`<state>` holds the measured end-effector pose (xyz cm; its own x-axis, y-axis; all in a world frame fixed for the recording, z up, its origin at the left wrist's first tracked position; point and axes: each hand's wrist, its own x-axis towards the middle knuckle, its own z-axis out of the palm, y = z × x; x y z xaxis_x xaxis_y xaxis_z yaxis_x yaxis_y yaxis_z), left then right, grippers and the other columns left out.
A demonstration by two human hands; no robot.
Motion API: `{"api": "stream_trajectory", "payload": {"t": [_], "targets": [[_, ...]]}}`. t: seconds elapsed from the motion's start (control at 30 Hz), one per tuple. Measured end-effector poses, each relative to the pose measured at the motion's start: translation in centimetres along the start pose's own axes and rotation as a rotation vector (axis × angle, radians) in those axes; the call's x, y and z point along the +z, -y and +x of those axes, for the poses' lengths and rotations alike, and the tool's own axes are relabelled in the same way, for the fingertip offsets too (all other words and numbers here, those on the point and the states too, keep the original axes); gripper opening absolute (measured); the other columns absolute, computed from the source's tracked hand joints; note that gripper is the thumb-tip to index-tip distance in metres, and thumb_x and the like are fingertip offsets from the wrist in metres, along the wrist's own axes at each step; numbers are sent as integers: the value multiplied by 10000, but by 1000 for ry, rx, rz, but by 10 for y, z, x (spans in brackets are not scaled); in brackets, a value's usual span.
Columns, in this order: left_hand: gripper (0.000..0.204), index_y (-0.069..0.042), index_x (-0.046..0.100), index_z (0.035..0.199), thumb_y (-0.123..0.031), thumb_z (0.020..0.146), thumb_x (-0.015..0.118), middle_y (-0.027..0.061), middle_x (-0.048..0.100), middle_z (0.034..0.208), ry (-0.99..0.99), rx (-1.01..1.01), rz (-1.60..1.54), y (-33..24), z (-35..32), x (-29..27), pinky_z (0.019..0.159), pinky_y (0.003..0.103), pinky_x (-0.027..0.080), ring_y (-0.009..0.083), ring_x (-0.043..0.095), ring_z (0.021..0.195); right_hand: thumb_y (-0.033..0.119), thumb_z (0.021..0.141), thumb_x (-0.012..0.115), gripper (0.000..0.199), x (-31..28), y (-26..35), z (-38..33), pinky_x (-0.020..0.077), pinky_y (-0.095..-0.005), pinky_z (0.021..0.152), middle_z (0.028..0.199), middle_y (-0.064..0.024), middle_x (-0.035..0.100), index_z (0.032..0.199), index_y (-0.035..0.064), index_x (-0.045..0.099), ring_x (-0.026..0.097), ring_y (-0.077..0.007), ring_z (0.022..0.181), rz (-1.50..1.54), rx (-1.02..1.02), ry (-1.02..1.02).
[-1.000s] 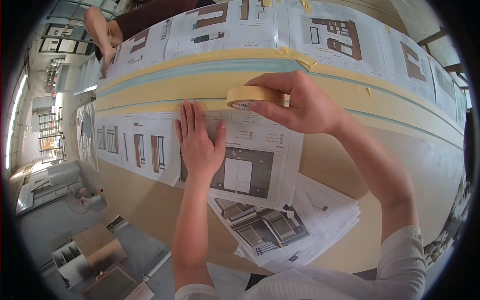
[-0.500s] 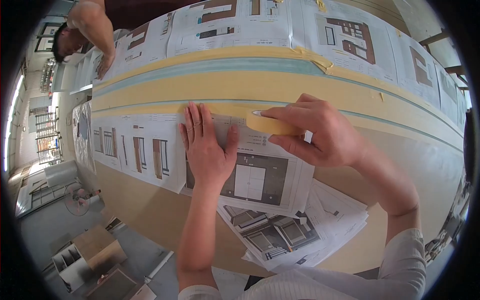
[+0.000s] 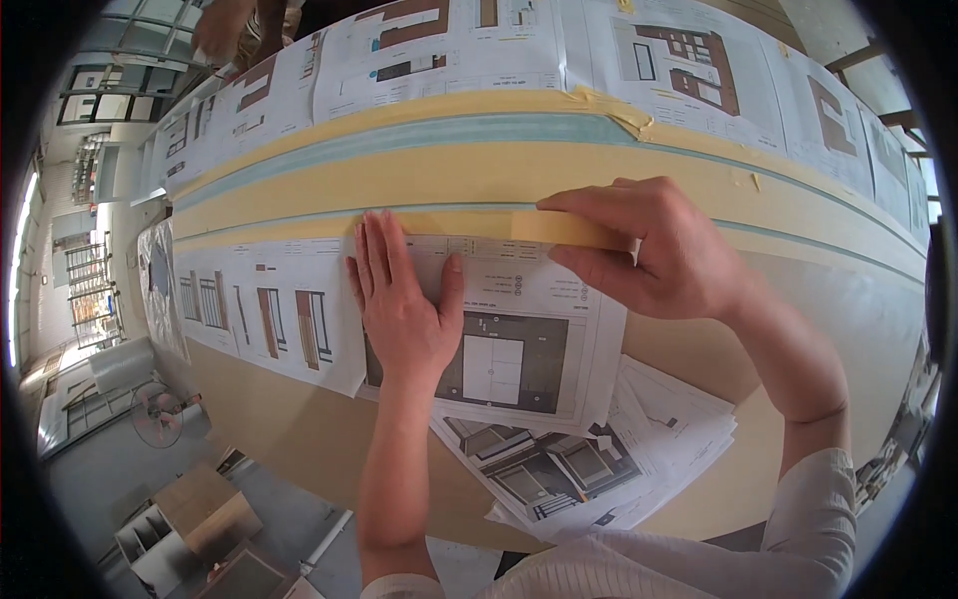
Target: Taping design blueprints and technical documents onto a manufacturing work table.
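Left hand (image 3: 407,314) laid flat, palm down, fingers extended and close together, thumb out to the right; nothing gripped. Fingertips rest on a tape strip (image 3: 464,223), palm over a printed sheet (image 3: 591,329). Right hand (image 3: 671,255) grasping a tape roll (image 3: 571,230), fingers on its far side, thumb on its near side.

Roll: pale yellow, smooth, matte, seen nearly edge-on as a shallow curved band; its right end is hidden within the grip. Position: right of the left hand, over the far edge of the sheet. Strip: same yellow, narrow, running leftward from the roll under the left fingertips and on along the far edges of the near papers.

Sheet: white, with a dark rectangular drawing holding a paler panel. Left of it, another paper (image 3: 244,319) bearing drawings of railings and brown posts. Nearer and to the right, a loose paper stack (image 3: 649,469), fanned unevenly on the tan surface (image 3: 289,429).

Beyond the strip: a thin green line, a wide yellow band (image 3: 449,172), then a blue-green band (image 3: 449,132). Crumpled tape (image 3: 631,121) lies at the latter's right end. Farther out, a row of drawing sheets (image 3: 469,70). Far left, another person's arm (image 3: 225,35), blurred. Left, on the floor: a fan (image 3: 160,412).
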<state>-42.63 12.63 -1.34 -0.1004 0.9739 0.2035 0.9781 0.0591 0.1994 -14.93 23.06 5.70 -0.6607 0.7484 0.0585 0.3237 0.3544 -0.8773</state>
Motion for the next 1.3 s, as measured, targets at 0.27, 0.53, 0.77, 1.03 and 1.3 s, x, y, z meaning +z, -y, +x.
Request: {"api": "stream_trajectory", "payload": {"t": [0.27, 0.53, 0.77, 1.03, 1.3], "targets": [[765, -54, 395, 1662, -491, 1061, 579, 260, 353, 1715, 46, 5, 105, 1, 0, 0, 1276, 629, 244, 456, 345, 1581, 37, 920, 766, 385, -28, 5, -9, 476, -403, 611, 757, -99, 616, 1304, 45, 742, 592, -274, 621, -238, -122, 21], [739, -57, 409, 1656, -485, 1074, 563, 243, 345, 1726, 26, 1, 111, 0, -2, 3, 1288, 611, 234, 428, 332, 1594, 12, 900, 779, 375, -46, 4, -10, 483, -358, 590, 793, -74, 598, 1272, 50, 761, 582, -221, 637, -325, -152, 50], [741, -71, 401, 1665, -499, 1079, 553, 227, 335, 1735, 25, -14, 120, -1, -1, 2, 1296, 601, 227, 409, 322, 1603, 6, 930, 767, 372, -52, 2, -13, 507, -334, 587, 850, -68, 634, 1298, 51, 757, 609, -184, 655, -241, -134, 6], [745, -78, 385, 1673, -510, 1085, 542, 224, 329, 1739, 17, -20, 118, 2, -2, 5, 1305, 595, 213, 401, 302, 1614, -10, 935, 740, 319, -58, 8, -14, 515, -384, 631, 860, -78, 640, 1244, 60, 779, 646, -247, 696, -384, -279, 20], [735, -75, 386, 1669, -498, 1088, 537, 222, 321, 1743, 19, -16, 111, -1, -1, 5, 1311, 586, 199, 400, 299, 1615, 196, 1017, 682, 255, -54, 8, -27, 542, -469, 706, 858, -97, 679, 1244, 175, 795, 691, -316, 776, -769, -31, 271]]}}
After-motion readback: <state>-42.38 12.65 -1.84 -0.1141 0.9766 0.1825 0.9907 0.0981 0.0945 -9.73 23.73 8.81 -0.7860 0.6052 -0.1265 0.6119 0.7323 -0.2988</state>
